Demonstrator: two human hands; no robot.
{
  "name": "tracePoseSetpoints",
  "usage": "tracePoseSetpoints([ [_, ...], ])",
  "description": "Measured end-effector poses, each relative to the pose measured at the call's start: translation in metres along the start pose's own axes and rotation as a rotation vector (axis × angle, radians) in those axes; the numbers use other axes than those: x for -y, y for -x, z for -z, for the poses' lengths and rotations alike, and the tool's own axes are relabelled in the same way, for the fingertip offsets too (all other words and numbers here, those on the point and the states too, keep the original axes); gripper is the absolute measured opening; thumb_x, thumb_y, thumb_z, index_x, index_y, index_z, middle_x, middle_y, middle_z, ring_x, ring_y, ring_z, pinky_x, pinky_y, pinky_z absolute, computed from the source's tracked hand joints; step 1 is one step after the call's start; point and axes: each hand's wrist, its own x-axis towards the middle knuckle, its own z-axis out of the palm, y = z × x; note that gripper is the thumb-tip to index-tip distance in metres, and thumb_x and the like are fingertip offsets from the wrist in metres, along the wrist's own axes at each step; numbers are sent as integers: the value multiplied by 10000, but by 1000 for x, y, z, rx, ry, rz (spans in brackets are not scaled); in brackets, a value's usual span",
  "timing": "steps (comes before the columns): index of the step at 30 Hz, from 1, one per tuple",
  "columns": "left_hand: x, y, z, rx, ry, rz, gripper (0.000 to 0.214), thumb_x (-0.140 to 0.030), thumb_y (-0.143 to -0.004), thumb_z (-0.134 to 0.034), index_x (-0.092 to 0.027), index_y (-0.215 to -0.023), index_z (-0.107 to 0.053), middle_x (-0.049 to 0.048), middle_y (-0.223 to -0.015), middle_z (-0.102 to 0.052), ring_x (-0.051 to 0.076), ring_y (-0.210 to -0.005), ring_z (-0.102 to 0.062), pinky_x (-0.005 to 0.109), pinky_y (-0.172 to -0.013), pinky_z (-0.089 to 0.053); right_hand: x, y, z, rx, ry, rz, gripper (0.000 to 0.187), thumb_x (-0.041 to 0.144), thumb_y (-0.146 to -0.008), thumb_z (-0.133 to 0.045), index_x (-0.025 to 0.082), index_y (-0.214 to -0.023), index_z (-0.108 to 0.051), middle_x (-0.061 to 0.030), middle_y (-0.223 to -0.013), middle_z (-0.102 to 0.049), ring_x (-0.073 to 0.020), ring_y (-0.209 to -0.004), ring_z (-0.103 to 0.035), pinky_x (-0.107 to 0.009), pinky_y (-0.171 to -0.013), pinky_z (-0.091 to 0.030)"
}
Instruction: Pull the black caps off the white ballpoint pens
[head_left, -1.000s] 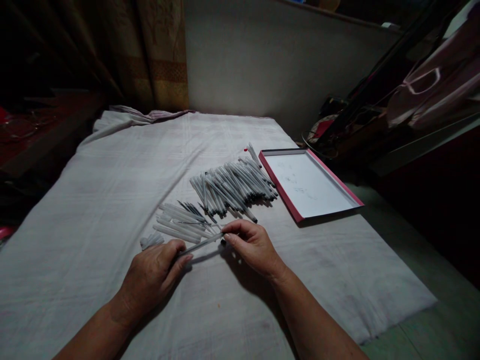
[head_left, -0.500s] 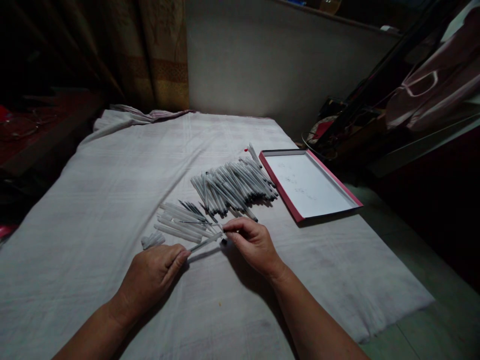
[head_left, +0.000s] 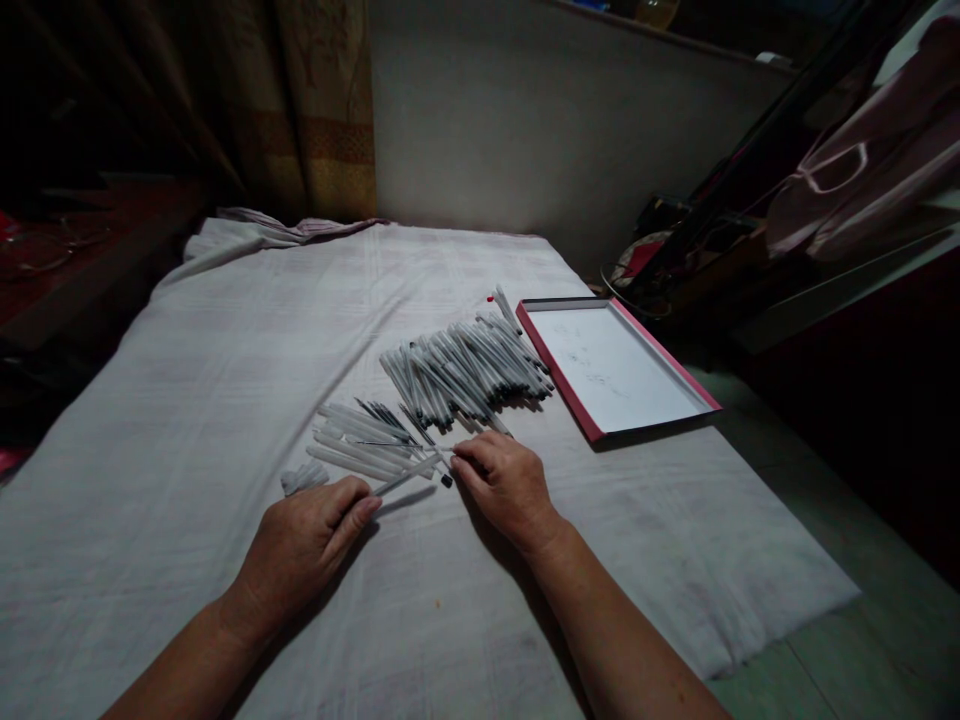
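Head view, the only feed at my end.

Item, change: a second ago I had the right hand (head_left: 510, 490) at the far end of the pen barrel (head_left: 405, 474); now a small gap parts its fingertips from that end. The black cap (head_left: 446, 481), partly covered earlier, lies in plain sight on the white cloth (head_left: 225, 400). I judge the barrel to be borne by the left hand (head_left: 307, 540) alone.

Item, left hand: closed round the near end of the barrel, which slants up and rightward out of the grip.

Item, right hand: thumb and forefinger drawn narrow, just beyond the barrel's far end; whether they pinch something small, I cannot tell.

Item, about the hands: loose clear tubes (head_left: 352, 458) and thin dark refills (head_left: 381, 412) beyond the barrel; a cluster of clear caps (head_left: 304, 477) just beyond the left hand; a heap of pens (head_left: 465, 370) beyond the right; a red-rimmed tray (head_left: 622, 385) to the heap's right.
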Motion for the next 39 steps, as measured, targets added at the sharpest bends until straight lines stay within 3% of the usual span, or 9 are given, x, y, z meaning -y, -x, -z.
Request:
tracePoseSetpoints([
  [3, -1, -1, 0, -6, -4, -14, 389, -478, -998, -402, -244, -768, -610, -42, -604, -644, 133, -518, -591, 255, -518, -383, 2, 0, 2, -41, -35, 10, 156, 217, -907, -611, 229, -931, -765, -78, -889, -751, -220, -852, -691, -315, -764, -508],
  [8, -2, -1, 2, 11, -15, 6, 433, -522, -993, -378, -244, -761, -616, -37, -602, -648, 138, -507, -586, 263, -512, -376, 8, 0, 4, -71, -383, 38, 197, 242, -927, -573, 205, -957, -764, -85, -909, -776, -200, -855, -716, -304, -790, -537],
  [13, -3, -1, 3, 60, -25, 33, 439, -527, -988, -372, -243, -769, -625, -30, -616, -657, 144, -533, -602, 264, -537, -394, 11, 0, -3, -58, -570, -53, 145, 244, -854, -631, 203, -823, -767, -57, -803, -771, -184, -764, -705, -292, -737, -540],
  [19, -1, -1, 1, 39, -3, 33, 426, -547, -980, -384, -249, -795, -625, -34, -634, -670, 148, -546, -620, 260, -537, -406, 13, -5, 0, -63, -826, -328, 122, 305, -762, -678, 195, -710, -696, -14, -655, -714, -137, -586, -625, -241, -562, -494],
  [24, 4, 1, -1, -79, 27, 83, 391, -573, -964, -410, -248, -863, -603, -46, -640, -671, 144, -511, -622, 253, -521, -417, 5, -18, 21, -356, -1124, -630, 249, 376, -644, -746, 195, -752, -614, 11, -589, -705, -91, -432, -547, -165, -392, -365],
  [27, 6, 1, -3, -147, 22, 120, 383, -585, -955, -419, -249, -861, -579, -57, -612, -648, 145, -483, -614, 252, -504, -411, 2, -21, 25, -470, -1167, -679, 300, 376, -603, -760, 195, -777, -597, 3, -603, -721, -98, -432, -578, -138, -345, -295],
  [35, 4, 0, -1, -187, -43, 173, 369, -565, -956, -389, -253, -888, -575, -41, -650, -678, 165, -501, -635, 262, -512, -419, -4, -22, 22, -594, -1123, -613, 248, 339, -628, -739, 188, -772, -606, -8, -619, -734, -105, -447, -610, -140, -340, -325],
  [39, 3, 1, -2, -174, -73, 161, 366, -552, -955, -391, -249, -900, -590, -36, -661, -686, 164, -496, -632, 264, -509, -416, -1, -20, 16, -502, -1062, -559, 229, 347, -656, -734, 195, -774, -611, -19, -656, -754, -120, -480, -636, -161, -368, -386],
])
